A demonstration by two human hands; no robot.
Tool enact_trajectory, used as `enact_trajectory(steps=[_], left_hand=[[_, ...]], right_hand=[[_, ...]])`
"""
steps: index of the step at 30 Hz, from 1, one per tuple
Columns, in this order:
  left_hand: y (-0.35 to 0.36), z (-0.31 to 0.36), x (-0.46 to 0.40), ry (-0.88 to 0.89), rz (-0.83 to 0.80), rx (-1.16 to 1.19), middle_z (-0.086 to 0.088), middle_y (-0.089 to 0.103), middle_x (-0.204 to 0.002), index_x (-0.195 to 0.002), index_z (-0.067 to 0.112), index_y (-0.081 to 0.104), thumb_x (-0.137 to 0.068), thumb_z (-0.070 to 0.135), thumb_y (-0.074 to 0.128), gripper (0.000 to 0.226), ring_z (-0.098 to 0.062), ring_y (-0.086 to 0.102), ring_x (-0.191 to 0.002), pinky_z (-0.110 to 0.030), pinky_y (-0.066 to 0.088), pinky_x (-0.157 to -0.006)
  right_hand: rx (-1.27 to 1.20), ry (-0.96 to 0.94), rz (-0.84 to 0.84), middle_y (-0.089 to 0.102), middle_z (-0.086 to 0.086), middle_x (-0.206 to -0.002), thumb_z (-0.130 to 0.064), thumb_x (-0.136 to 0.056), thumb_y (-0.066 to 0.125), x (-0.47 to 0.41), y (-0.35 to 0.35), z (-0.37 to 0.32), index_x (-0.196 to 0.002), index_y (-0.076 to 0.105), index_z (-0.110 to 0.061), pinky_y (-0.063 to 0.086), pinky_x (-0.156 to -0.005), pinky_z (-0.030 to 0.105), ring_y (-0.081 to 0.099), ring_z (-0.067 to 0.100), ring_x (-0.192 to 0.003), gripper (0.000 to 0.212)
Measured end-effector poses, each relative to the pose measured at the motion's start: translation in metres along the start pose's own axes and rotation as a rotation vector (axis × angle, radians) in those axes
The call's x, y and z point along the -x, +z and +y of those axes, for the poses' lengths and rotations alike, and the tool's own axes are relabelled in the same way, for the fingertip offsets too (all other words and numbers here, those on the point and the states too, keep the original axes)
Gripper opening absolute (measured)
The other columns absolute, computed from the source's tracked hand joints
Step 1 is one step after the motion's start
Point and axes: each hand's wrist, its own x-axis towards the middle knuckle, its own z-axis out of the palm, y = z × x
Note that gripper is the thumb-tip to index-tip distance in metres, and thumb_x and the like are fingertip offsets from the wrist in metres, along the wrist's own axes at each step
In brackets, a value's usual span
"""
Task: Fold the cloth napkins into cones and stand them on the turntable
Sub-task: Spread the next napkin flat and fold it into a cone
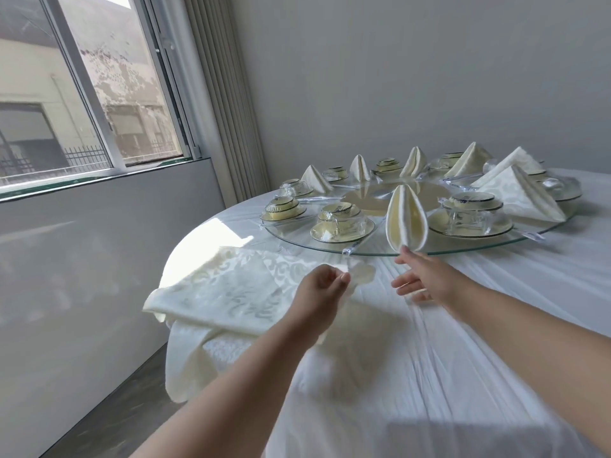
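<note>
A cream napkin folded into a cone [406,219] stands at the near rim of the glass turntable [373,247]. My right hand [426,277] is just below it with fingers spread and relaxed, the index fingertip touching the cone's base. My left hand [322,287] pinches the corner of an unfolded patterned napkin [224,289] lying on a stack at the table's left edge. Several more folded napkins [413,161] stand around the turntable's far side.
Wrapped bowl-and-plate sets [342,219] ring the turntable, with wrapped cutlery between them. A white cloth [429,358] covers the round table. The napkin stack overhangs the left edge. A window [82,94] and wall stand to the left.
</note>
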Motion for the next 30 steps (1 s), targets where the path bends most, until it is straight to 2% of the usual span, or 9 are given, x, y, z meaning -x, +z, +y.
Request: enact_trajectory(steps=[3, 7, 12, 16, 20, 22, 24, 27, 30], left_hand=[[0.040, 0.013, 0.012, -0.003, -0.109, 0.169, -0.001, 0.051, -0.067, -0.079, 0.017, 0.054, -0.095, 0.024, 0.057, 0.018, -0.013, 0.042, -0.059, -0.024, 0.033, -0.051], [0.064, 0.015, 0.028, 0.017, -0.270, 0.217, 0.003, 0.053, -0.067, -0.078, 0.018, 0.055, -0.094, 0.022, 0.059, 0.017, -0.009, 0.045, -0.059, -0.021, 0.035, -0.053], [0.064, 0.011, 0.036, 0.011, -0.312, 0.244, 0.004, 0.056, -0.070, -0.077, 0.019, 0.056, -0.091, 0.024, 0.063, 0.017, -0.007, 0.050, -0.063, -0.020, 0.040, -0.060], [0.072, 0.021, 0.043, -0.081, -0.325, 0.399, -0.006, 0.059, -0.075, -0.074, 0.022, 0.060, -0.084, 0.035, 0.065, 0.017, -0.021, 0.052, -0.071, -0.033, 0.042, -0.065], [0.054, 0.033, 0.038, 0.000, -0.290, 0.295, -0.007, 0.069, -0.094, -0.089, 0.009, 0.062, -0.098, 0.021, 0.051, 0.018, -0.019, 0.065, -0.093, -0.032, 0.052, -0.088], [0.029, 0.030, 0.028, 0.042, -0.188, 0.124, -0.007, 0.071, -0.095, -0.088, 0.012, 0.065, -0.097, 0.023, 0.053, 0.019, -0.023, 0.066, -0.096, -0.039, 0.051, -0.091], [0.005, 0.024, 0.018, 0.043, -0.084, -0.057, -0.007, 0.071, -0.088, -0.085, 0.014, 0.067, -0.094, 0.026, 0.059, 0.017, -0.026, 0.066, -0.088, -0.038, 0.052, -0.082], [-0.012, 0.016, 0.010, 0.026, -0.001, -0.338, -0.001, 0.067, -0.082, -0.088, 0.014, 0.066, -0.091, 0.029, 0.061, 0.017, -0.017, 0.059, -0.072, -0.027, 0.042, -0.062], [-0.005, 0.002, 0.002, 0.054, -0.058, -0.568, 0.002, 0.067, -0.101, -0.096, 0.020, 0.062, -0.091, 0.035, 0.059, 0.016, -0.016, 0.062, -0.095, -0.029, 0.046, -0.077]], right_hand=[[-0.227, 0.168, -0.110, 0.064, 0.018, -0.092, -0.062, -0.095, 0.030, 0.012, -0.012, -0.014, -0.112, 0.056, -0.024, 0.052, -0.063, 0.032, 0.067, 0.028, -0.071, 0.049], [-0.306, 0.183, -0.044, 0.063, 0.012, -0.083, -0.049, -0.095, 0.046, 0.019, -0.021, -0.002, -0.105, 0.061, -0.003, 0.054, -0.051, 0.029, 0.064, 0.018, -0.056, 0.050], [-0.179, 0.227, -0.075, 0.062, 0.009, -0.062, -0.032, -0.091, 0.062, 0.040, -0.024, 0.008, -0.088, 0.058, -0.007, 0.048, -0.046, 0.025, 0.057, 0.018, -0.050, 0.026], [-0.116, 0.166, -0.035, 0.058, 0.005, -0.056, -0.020, -0.090, 0.065, 0.043, -0.027, 0.010, -0.081, 0.060, -0.008, 0.036, -0.037, 0.019, 0.048, 0.010, -0.040, 0.015], [0.065, 0.053, 0.180, 0.045, 0.003, -0.049, -0.019, -0.089, 0.067, 0.045, -0.064, 0.006, -0.075, 0.059, -0.010, 0.029, -0.038, 0.017, 0.036, 0.008, -0.033, 0.018], [0.275, 0.002, 0.339, 0.040, 0.000, -0.043, -0.022, -0.088, 0.068, 0.047, -0.098, 0.000, -0.071, 0.058, -0.010, 0.026, -0.043, 0.019, 0.033, 0.013, -0.036, 0.023], [0.639, 0.130, 0.439, 0.044, 0.001, -0.049, -0.034, -0.090, 0.064, 0.049, -0.139, -0.008, -0.071, 0.059, -0.010, 0.030, -0.048, 0.021, 0.038, 0.017, -0.046, 0.031], [1.194, 0.421, 0.487, 0.059, 0.002, -0.080, -0.056, -0.085, 0.057, 0.051, -0.181, -0.014, -0.088, 0.065, -0.011, 0.049, -0.082, 0.028, 0.060, 0.024, -0.085, 0.045], [1.275, 0.301, 0.522, 0.062, 0.006, -0.111, -0.058, -0.086, 0.056, 0.060, -0.158, -0.021, -0.099, 0.063, -0.015, 0.046, -0.088, 0.032, 0.055, 0.029, -0.107, 0.045]])
